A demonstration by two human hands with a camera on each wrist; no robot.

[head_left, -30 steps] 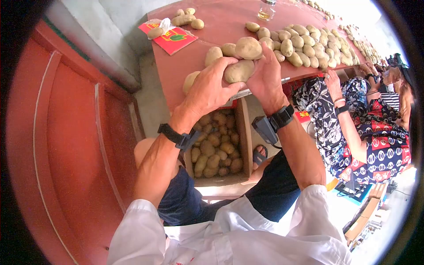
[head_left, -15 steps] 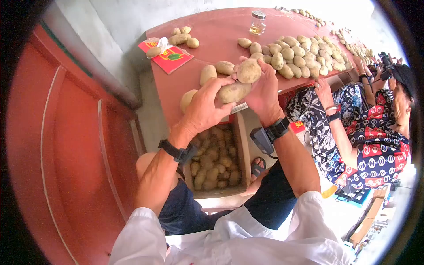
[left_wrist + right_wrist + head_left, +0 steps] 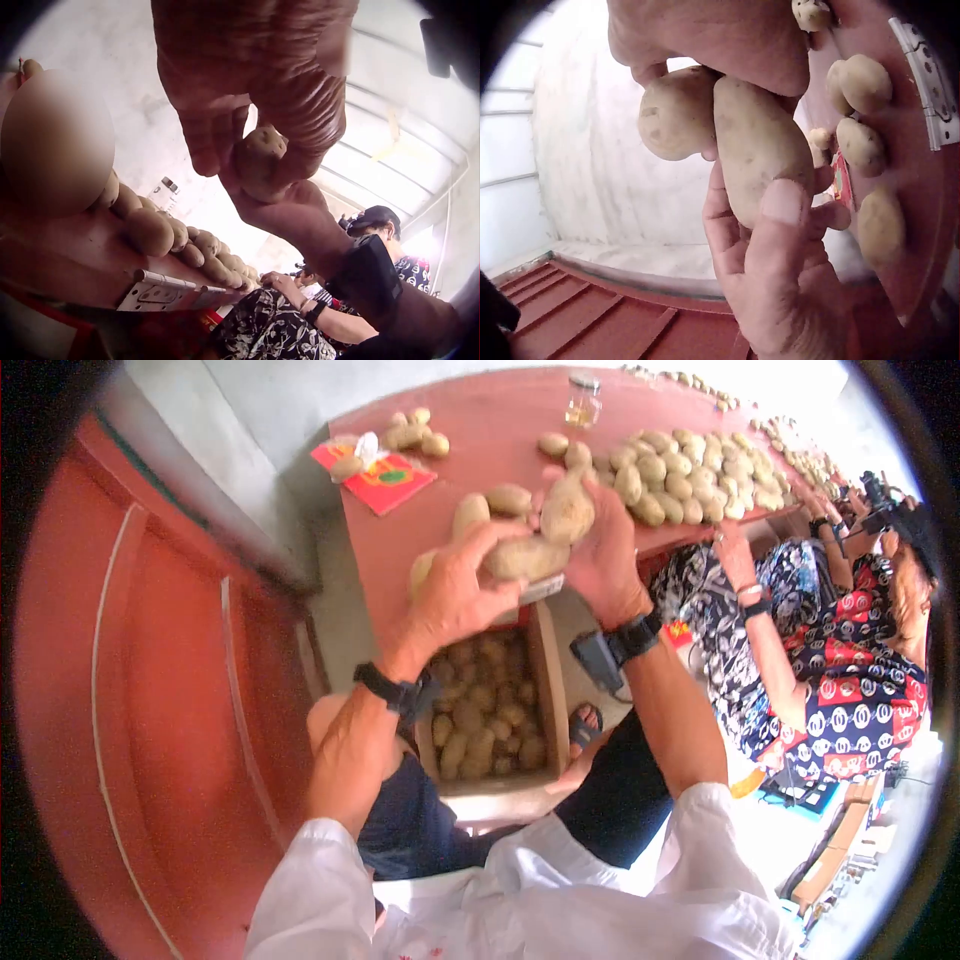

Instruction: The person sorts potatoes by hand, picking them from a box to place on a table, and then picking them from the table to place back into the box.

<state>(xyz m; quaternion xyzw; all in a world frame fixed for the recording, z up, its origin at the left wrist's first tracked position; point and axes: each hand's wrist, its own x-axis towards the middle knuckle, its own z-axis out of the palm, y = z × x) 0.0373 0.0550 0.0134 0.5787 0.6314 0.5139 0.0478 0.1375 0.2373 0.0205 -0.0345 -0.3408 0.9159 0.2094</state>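
Note:
Over the near edge of the red table, two potatoes are held close together. My left hand [image 3: 455,590] grips the longer potato [image 3: 525,558], its thumb along the near side, as the right wrist view shows on the long potato [image 3: 757,150]. The other potato [image 3: 567,512] is in my right hand [image 3: 608,565], which curls round it from the right. Seen from the right wrist, this rounder potato [image 3: 676,112] sits right beside the long one, partly covered by fingers. Several loose potatoes [image 3: 470,515] lie on the table just beyond my left hand.
Below my hands stands a box [image 3: 548,690] of potatoes. A large group of potatoes [image 3: 678,485] covers the table's right side, with a glass jar [image 3: 583,402] behind. Potatoes and a red card [image 3: 390,482] lie far left. Another person [image 3: 840,680] sits at right.
The right-hand potato has come down toward me and turned, now standing more on end beside the long one. The long potato has shifted slightly left and down. Both hands keep their hold.

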